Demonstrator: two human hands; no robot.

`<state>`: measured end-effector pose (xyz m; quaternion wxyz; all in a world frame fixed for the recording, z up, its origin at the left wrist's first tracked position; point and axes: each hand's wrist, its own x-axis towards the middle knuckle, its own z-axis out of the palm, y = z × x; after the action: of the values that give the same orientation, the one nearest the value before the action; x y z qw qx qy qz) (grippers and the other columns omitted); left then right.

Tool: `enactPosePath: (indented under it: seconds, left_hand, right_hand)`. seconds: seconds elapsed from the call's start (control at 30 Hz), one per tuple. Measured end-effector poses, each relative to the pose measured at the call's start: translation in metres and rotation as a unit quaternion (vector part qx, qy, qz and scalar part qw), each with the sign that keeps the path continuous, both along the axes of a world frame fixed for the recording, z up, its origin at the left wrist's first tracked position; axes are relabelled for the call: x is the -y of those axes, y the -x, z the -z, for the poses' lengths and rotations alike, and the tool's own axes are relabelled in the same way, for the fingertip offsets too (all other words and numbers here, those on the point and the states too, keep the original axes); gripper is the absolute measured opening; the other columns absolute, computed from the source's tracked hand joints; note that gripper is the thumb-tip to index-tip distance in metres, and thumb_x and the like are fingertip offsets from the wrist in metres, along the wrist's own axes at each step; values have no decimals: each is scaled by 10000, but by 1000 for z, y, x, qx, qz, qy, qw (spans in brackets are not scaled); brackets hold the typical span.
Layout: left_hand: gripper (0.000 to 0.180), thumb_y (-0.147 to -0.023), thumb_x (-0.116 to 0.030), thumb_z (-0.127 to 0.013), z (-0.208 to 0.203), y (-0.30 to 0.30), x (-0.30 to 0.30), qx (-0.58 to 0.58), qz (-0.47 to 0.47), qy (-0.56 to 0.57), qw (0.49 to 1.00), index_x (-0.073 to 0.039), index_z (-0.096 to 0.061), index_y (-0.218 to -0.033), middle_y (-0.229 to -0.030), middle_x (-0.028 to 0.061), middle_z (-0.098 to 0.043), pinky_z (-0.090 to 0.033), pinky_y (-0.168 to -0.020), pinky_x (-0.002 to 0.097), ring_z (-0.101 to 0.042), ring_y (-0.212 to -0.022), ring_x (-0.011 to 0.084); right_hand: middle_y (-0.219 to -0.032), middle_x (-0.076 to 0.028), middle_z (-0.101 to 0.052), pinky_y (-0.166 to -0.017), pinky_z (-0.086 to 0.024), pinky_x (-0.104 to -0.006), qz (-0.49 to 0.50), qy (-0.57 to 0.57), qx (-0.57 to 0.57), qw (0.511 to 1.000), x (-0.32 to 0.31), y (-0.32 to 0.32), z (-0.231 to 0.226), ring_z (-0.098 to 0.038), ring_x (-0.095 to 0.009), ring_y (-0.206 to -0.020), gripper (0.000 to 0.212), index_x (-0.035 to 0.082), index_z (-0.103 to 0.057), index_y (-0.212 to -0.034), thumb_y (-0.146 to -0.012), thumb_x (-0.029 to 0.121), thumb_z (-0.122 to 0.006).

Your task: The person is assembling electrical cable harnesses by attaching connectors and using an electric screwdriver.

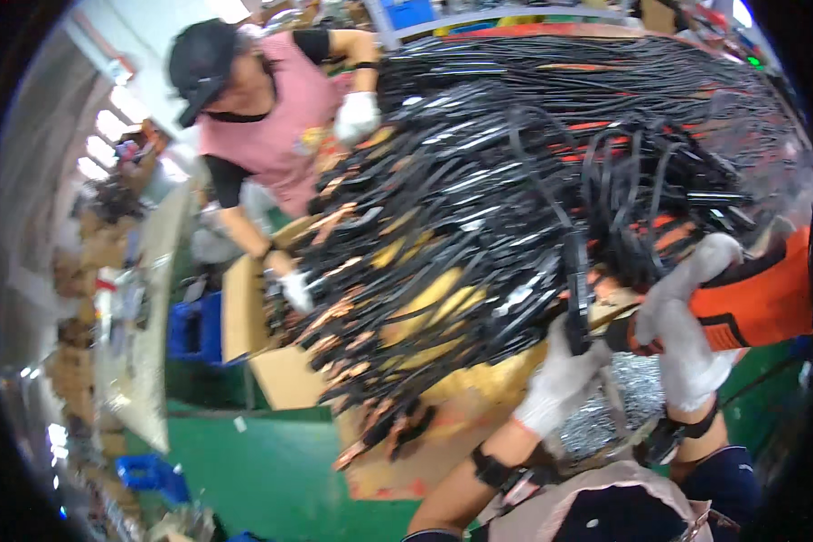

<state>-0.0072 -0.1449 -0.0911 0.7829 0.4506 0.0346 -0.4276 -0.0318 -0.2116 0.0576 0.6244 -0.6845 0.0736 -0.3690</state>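
Note:
My left hand [565, 375], in a white glove, is closed around the lower end of a black cable [576, 280] at the near edge of the heaped table. My right hand [682, 312], also gloved in white, grips an orange and black power tool [763, 298]. The tool's dark nose points left and comes close to the cable end at my left fingers; whether they touch I cannot tell. Just below my hands, a pile of small silvery metal pieces [610, 411] fills a container.
A large heap of black cables [479, 190] with copper-coloured ends covers the table. Across on the left, a co-worker in a pink apron [275, 135] reaches to the heap with gloved hands. A cardboard box [248, 312] and blue crate [194, 325] stand there, above a green floor [244, 461].

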Motion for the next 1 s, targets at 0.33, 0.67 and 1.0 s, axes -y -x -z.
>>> enactPosePath:
  seconds: [0.33, 0.67, 1.0]
  left_hand:
    - [492, -902, -115, -606, -52, 18, -63, -13, 31, 187, 982, -227, -397, -1333, -769, -33, -444, -385, -514, 210, -501, -672, 86]
    - [220, -986, -213, -511, -194, -27, 94, 112, 42, 157, 980, -113, -529, -1181, -831, 10, -508, -318, -448, 190, -413, -559, 45]
    - [911, -879, -203, -647, -129, -84, 290, 473, 255, 0, 844, -24, 1, -1493, -1186, 104, -537, -466, -871, 313, -555, -914, 160]
  right_hand:
    - [-730, 20, -329, -487, -295, -194, -13, -132, 324, 937, 80, 80, 12, -322, -59, -563, 551, -41, -273, -1417, -921, 90, -474]
    - [-1291, -87, -484, -428, -429, -191, 239, -141, 387, 879, 156, 153, 28, -393, -47, -553, 813, 161, -115, -1501, -847, -51, -548]
    - [-1266, -92, -502, -426, -443, -212, 358, -149, 382, 839, 182, 195, 43, -419, -64, -550, 797, 181, -134, -1497, -845, -18, -547]
